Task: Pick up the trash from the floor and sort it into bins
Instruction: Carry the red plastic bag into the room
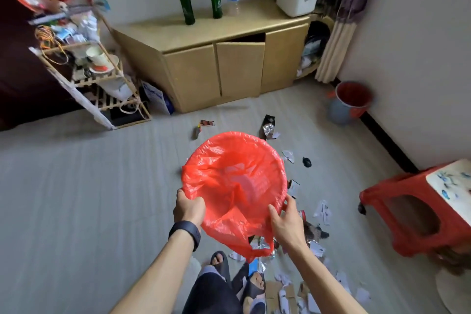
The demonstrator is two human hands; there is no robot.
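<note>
Trash scraps litter the floor below and right of your grip: your left hand clamps the near rim of the red-bagged bin, your right hand pinches its right edge.

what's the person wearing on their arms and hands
No sleeves or gloves show; both forearms are bare. A black band, like a fitness tracker, sits on the wrist of the left hand. The right hand and wrist wear nothing.

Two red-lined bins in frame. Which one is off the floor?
The near bin at centre, held at its rim by left hand and right hand. The far bin stands on the floor by the right wall.
</note>
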